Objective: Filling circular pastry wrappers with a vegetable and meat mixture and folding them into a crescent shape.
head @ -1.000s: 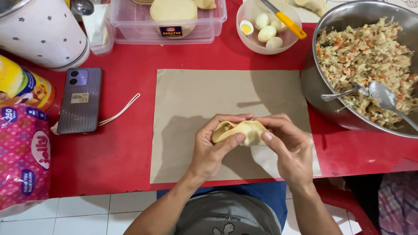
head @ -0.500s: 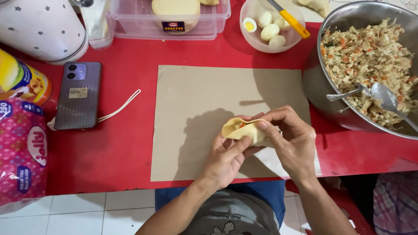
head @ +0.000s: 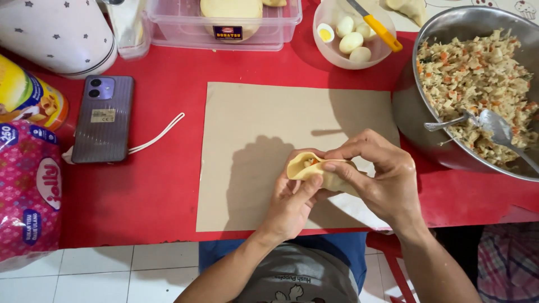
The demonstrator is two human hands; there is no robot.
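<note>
Two bare hands meet at lower centre of the frame over a sheet of brown paper (head: 252,129) laid on the red surface (head: 163,185). The left hand (head: 293,201) rises from below, its fingers curled up under a pale filled pastry (head: 309,168) with the thumb pressed along the near edge. The right hand (head: 384,179) arches in from the right, fingers closed in a pinch on the folded dough, forefinger and thumb meeting at the seam. The pastry sits between both hands, held just above the paper, a little orange-flecked filling showing at its open left end.

At the right edge a large metal bowl (head: 415,112) holds chopped filling (head: 477,84) with a spoon (head: 488,120) resting in it. At top centre-right a small clear bowl (head: 337,56) contains peeled boiled eggs (head: 352,40), one halved, with a yellow-handled knife (head: 382,31) across its rim. A clear plastic box (head: 179,25) at top centre holds rounds of dough (head: 231,8). A phone (head: 104,120) lies face down at left beside a white cord (head: 157,134), with a pink tissue pack (head: 28,191) at the lower left edge.

Compared with half a second ago, the left hand has turned more beneath the pastry and the open end now faces left.
</note>
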